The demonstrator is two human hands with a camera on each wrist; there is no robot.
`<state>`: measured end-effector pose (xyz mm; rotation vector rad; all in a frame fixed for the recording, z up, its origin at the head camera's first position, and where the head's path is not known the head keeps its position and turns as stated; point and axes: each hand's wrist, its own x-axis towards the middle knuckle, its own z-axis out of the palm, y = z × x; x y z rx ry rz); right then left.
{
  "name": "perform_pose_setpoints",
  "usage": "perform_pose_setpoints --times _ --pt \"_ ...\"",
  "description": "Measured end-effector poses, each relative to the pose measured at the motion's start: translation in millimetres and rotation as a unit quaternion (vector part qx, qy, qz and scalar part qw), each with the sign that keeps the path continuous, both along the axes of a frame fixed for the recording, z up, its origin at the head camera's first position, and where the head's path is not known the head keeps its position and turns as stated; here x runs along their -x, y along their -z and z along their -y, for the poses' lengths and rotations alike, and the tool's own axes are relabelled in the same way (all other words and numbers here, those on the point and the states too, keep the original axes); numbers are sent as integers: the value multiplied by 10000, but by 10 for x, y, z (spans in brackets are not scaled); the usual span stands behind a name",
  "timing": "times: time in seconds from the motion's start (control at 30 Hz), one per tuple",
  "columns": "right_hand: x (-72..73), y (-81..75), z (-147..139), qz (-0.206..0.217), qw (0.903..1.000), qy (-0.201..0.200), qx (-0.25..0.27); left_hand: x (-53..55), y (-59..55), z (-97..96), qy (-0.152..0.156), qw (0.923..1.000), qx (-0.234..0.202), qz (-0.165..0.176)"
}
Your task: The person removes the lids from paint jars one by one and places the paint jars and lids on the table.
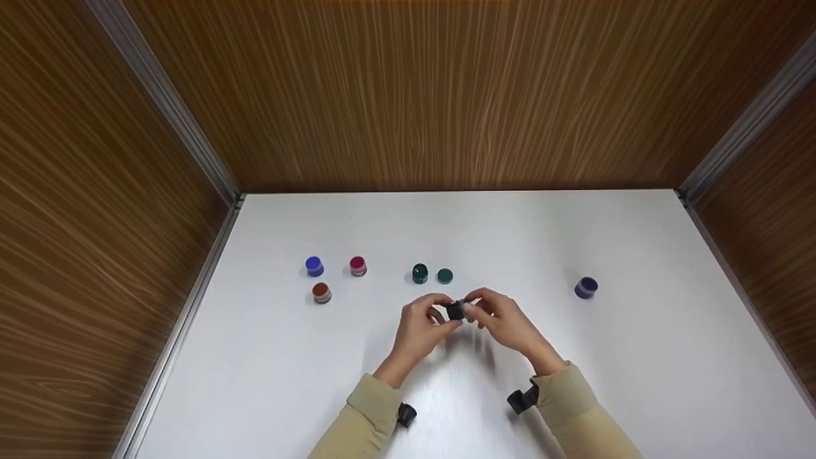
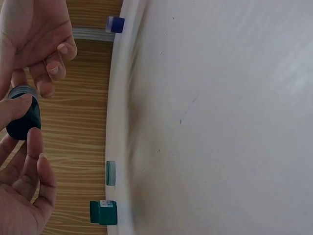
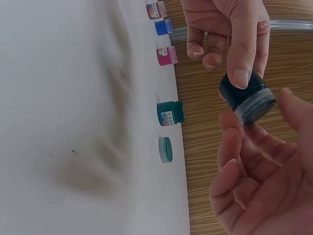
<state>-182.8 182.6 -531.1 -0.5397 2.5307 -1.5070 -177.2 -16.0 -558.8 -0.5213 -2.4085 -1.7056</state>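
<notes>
A small dark paint jar (image 1: 454, 310) is held up off the table between both hands. My left hand (image 1: 421, 326) grips its body, with the thumb laid along the side in the right wrist view. My right hand (image 1: 507, 322) has its fingers curled about the jar's lid (image 3: 256, 106); a finger touches the lid from beneath and the thumb is close to its rim. The jar tilts with its lid toward my right hand. Beyond the hands, an open green paint jar (image 1: 420, 273) stands beside its green lid (image 1: 445, 276), which lies on the table.
Blue (image 1: 314, 266), magenta (image 1: 358, 266) and brown (image 1: 322, 292) jars stand at the left of the white table (image 1: 268, 370). A purple jar (image 1: 586, 287) stands at the right. Wood-grain panels (image 1: 408, 95) enclose the back and both sides.
</notes>
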Motion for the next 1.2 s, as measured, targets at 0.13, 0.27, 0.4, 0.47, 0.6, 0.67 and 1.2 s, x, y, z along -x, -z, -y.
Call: perform_pose_setpoints --times 0.13,0.27,0.4,0.47,0.6,0.67,1.2 --pt "8 3 -10 9 10000 -68 -11 -6 3 6 16 10000 12 49" --pt "-21 -77 -18 -37 9997 -210 69 -8 7 14 37 9999 -43 87" --pt "-35 -94 -28 -101 9996 -256 116 -7 7 17 51 9999 -54 86" --pt "-37 -82 -25 -154 9997 -189 77 -6 2 20 39 10000 -27 40" --pt "-27 -25 -6 -136 9999 25 55 -7 -9 23 1 10000 38 -73" --pt "-21 -17 6 -93 9999 98 65 -14 -19 21 0 9999 65 -78" --pt "-91 -233 -8 -203 9993 -242 222 -18 -26 100 210 9989 -174 369"
